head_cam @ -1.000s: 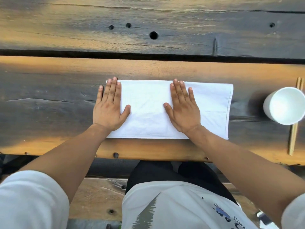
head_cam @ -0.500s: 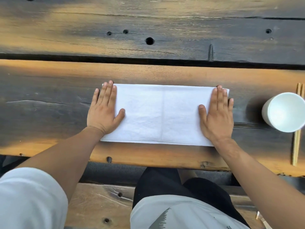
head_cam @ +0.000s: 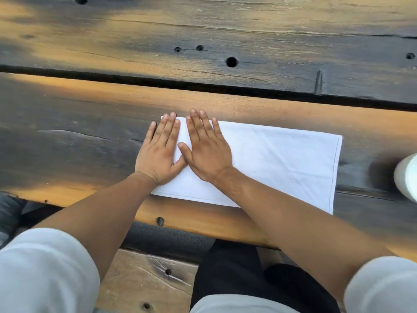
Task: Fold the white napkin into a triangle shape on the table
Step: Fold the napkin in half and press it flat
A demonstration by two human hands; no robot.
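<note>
Sleeves: pale grey-white sleeves point(head_cam: 42, 269) fill the two near corners, one on each arm, both blurred.
Lap: dark trousers point(head_cam: 228, 274) and the hem of a pale shirt sit at the bottom centre, below the worktop edge.
Bench plank: a worn wooden plank point(head_cam: 140, 281) with knots and small holes lies under the near edge, to the left of the lap.
Forearms: both bare forearms reach up and inward from the sleeves, meeting at the napkin's left end.
Worktop: a dark, weathered wooden worktop point(head_cam: 67, 150) of broad planks, its near edge lit orange-brown.
Napkin: the white napkin point(head_cam: 277, 163) lies flat on the near plank as a long rectangle, its near long side close to the worktop edge, a stitched hem along its right short side.
Left hand: the left hand point(head_cam: 159, 150) lies palm down with fingers straight and close together, over the napkin's left short edge, part on cloth and part on wood.
Right hand: the right hand point(head_cam: 206, 150) lies palm down and spread wide, flat on the napkin just beside the left hand; the two thumbs touch or overlap.
Cup: a white cup point(head_cam: 407, 177) stands on the worktop beyond the napkin's right end, apart from it and cut off by the frame edge.
Gap: a dark gap point(head_cam: 203, 85) runs across between the near plank and the far one.
Far plank: the far plank point(head_cam: 248, 32) shows several round holes.
</note>
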